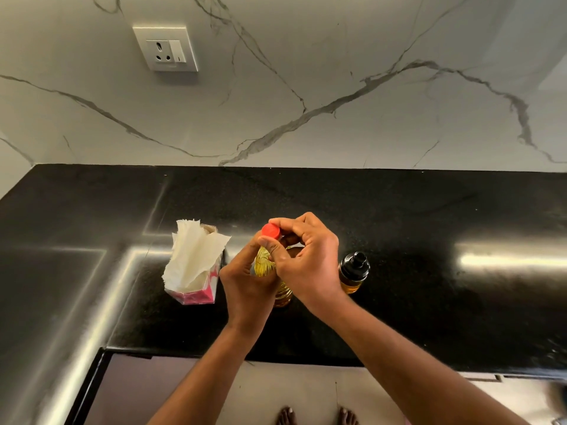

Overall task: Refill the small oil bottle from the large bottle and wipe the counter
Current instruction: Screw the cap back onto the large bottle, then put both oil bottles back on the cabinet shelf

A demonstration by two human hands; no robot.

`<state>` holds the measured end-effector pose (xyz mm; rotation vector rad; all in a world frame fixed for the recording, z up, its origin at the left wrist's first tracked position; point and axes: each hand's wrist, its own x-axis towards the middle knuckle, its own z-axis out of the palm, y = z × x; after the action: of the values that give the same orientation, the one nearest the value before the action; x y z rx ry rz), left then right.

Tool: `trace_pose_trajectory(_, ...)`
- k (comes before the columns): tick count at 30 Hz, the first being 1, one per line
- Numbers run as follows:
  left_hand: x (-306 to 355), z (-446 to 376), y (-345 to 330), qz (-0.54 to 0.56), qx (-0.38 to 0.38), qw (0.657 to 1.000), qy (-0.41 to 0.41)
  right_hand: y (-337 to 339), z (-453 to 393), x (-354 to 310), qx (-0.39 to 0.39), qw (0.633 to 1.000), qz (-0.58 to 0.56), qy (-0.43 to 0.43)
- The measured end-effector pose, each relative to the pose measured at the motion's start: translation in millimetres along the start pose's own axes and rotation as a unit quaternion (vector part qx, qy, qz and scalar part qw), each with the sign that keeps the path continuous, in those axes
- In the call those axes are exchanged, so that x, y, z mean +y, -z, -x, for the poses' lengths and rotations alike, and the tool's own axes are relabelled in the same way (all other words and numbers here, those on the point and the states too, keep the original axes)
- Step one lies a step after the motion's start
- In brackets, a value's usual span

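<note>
Still Capped: Where Oil Could Escape

Right hand (302,256) pinches the round red screw cap (270,230); left hand (245,282) wraps the large clear plastic bottle of yellow oil (266,265), upright on the glossy black counter (429,225). A jerky twist could topple it or knock the small black-capped glass oil bottle (353,273) (just beside, lid on).

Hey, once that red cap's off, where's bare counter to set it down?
Bare black counter lies right of the small dark-capped oil bottle, and behind everything toward the marble wall. It is crowded between the pink tissue box and the small bottle, where both hands hold the large yellow oil bottle.
</note>
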<state>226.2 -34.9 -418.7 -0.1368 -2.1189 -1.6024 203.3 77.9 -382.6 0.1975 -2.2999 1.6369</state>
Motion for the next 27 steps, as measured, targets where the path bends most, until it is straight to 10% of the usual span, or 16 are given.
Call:
trace_pose_trajectory(7, -21.1, 9.3, 0.3, -0.070, 0.001, 0.997, 0.025, 32.8, 5.6, 17.0, -0.037, 0.995, -0.069, -0.053)
trace_pose_trajectory(15, -59.2, 50.3, -2.8, -0.034, -0.012, 0.983, 0.181, 118.0, 52.9, 117.2, 0.191, 0.972, 0.124, -0.051)
trace_pose_trajectory(27, -89.4, 56.7, -28.9, -0.081, 0.001, 0.969, 0.233, 102.9, 71.0, 190.8, -0.009, 0.971, 0.115, -0.208)
